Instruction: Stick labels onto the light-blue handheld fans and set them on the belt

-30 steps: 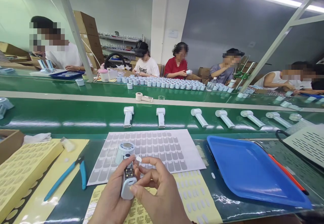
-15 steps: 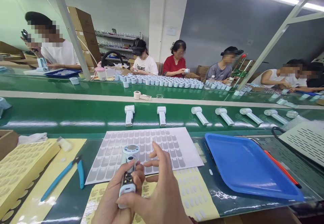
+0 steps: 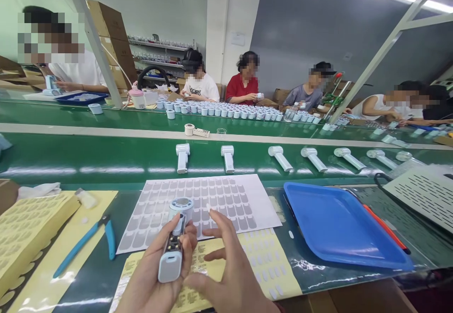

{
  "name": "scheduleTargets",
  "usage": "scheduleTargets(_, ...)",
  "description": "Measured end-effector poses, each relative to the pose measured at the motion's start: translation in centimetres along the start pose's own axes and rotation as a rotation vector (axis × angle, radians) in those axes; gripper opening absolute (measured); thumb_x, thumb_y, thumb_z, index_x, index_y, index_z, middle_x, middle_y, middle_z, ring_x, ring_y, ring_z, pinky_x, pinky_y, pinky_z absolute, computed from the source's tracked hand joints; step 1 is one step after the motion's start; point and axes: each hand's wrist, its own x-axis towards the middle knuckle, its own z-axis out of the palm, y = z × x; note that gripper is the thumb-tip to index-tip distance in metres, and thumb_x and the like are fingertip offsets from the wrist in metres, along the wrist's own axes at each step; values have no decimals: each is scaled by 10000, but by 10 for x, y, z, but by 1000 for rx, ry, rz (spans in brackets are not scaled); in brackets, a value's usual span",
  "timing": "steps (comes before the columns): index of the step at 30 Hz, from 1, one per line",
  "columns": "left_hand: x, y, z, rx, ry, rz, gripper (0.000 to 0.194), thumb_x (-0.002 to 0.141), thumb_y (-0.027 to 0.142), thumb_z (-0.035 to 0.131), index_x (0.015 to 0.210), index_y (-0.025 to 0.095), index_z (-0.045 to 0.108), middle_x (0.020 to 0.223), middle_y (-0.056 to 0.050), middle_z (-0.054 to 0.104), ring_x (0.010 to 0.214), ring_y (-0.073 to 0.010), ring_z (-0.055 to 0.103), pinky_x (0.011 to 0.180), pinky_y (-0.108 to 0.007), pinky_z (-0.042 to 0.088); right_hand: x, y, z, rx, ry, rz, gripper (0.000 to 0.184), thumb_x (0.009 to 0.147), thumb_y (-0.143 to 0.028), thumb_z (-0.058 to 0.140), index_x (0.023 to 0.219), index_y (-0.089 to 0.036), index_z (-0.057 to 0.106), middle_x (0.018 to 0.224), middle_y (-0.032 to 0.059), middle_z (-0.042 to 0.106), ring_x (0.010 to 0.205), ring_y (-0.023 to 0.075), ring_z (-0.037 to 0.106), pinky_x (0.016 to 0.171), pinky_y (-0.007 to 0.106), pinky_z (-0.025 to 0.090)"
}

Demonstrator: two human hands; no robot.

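My left hand (image 3: pixel 155 266) is closed around the handle of a light blue handheld fan (image 3: pixel 171 268). The fan's round head points away from me, and a dark strip with small electronic parts shows along the handle. To its right, my right hand (image 3: pixel 233 266) has its thumb and fingers apart and does not touch the fan. A small pale spot shows at its index fingertip; I cannot make out what it is. Beneath the hands lie a white sheet of grey stickers (image 3: pixel 226 209) and a yellow backing sheet (image 3: pixel 279 251) with small pale oval stickers.
A blue tray (image 3: pixel 339 223) lies at right, beside an orange-handled tool (image 3: pixel 387 228). Blue-handled nippers (image 3: pixel 79 247) and stacked yellow sheets (image 3: pixel 31 228) are at left. Several fans rest on the green conveyor belt (image 3: pixel 247 160). Across it, people work behind rows of blue-white cups (image 3: pixel 230 111).
My right thumb has come off the lower end of the fan's handle, and the right hand has moved slightly lower. The handle's end is now uncovered. The whole view has shifted slightly.
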Motion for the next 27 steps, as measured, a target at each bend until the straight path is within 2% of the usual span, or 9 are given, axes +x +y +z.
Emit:
scheduleTargets(4, 10, 2, -21, 385, 69, 193, 186, 834, 13, 625, 1009, 59, 666, 832, -116, 713, 656, -183, 719, 612, -256, 637, -8, 15, -27, -12, -9, 146, 237, 846, -338, 666, 1073, -281, 630, 1371, 47, 536, 1073, 210, 605, 740, 276, 501)
scheduleTargets(6, 18, 2, -35, 554, 23, 247, 215, 755, 21, 715, 961, 83, 701, 895, -124, 748, 852, -244, 751, 747, -268, 636, -13, 26, -35, -86, -31, 168, 88, 849, -308, 659, 872, -230, 626, 1256, 62, 582, 883, 173, 622, 650, 264, 458)
scheduleTargets(8, 28, 0, -49, 646, -58, 250, 228, 690, 75, 791, 904, 115, 725, 930, -109, 767, 1016, -273, 726, 875, -261, 599, -18, 36, -37, -146, -60, 189, 78, 828, -249, 661, 793, -206, 606, 1172, 59, 587, 733, 128, 591, 609, 260, 432)
scheduleTargets(11, 40, -1, -64, 746, -112, 244, 307, 611, 209, 872, 885, 146, 748, 979, -106, 782, 1094, -304, 697, 1030, -325, 522, -24, 47, -33, -215, -88, 181, 101, 781, -160, 673, 772, -201, 581, 1100, 42, 582, 715, 118, 585, 693, 273, 460)
scheduleTargets(13, 44, -2, -68, 787, -102, 261, 379, 574, 283, 898, 900, 162, 749, 1012, -106, 784, 1115, -333, 684, 1108, -409, 459, -27, 51, -29, -324, -78, 119, 134, 775, -128, 660, 784, -212, 556, 1072, 34, 586, 777, 145, 606, 736, 289, 455)
scheduleTargets(17, 44, -2, -66, 839, -104, 302, 400, 563, 318, 901, 905, 187, 742, 1046, -95, 783, 1144, -356, 664, 1138, -481, 417, -29, 52, -24, -545, -79, -9, 160, 805, -104, 597, 792, -232, 502, 983, 10, 574, 749, 155, 584, 634, 278, 371)
scheduleTargets(20, 41, -3, -62, 830, -101, 290, 383, 556, 297, 896, 891, 195, 741, 1062, -89, 783, 1160, -343, 659, 1128, -436, 430, -28, 46, -29, -347, -131, 60, 165, 778, -112, 624, 745, -222, 505, 949, -4, 551, 665, 116, 530, 618, 263, 375)
scheduleTargets(23, 40, -4, -61, 824, -105, 274, 361, 559, 285, 883, 877, 197, 737, 1060, -89, 784, 1172, -341, 653, 1126, -423, 428, -28, 39, -35, -139, -123, 103, 140, 772, -165, 663, 709, -213, 548, 910, -1, 542, 688, 125, 521, 658, 272, 401)
scheduleTargets(27, 37, -5, -59, 873, -96, 296, 358, 610, 322, 835, 927, 193, 733, 1063, -96, 781, 1174, -338, 651, 1136, -416, 406, -28, 42, -33, -291, -90, 39, 133, 782, -145, 641, 744, -218, 536, 917, 5, 562, 715, 138, 545, 662, 276, 392)
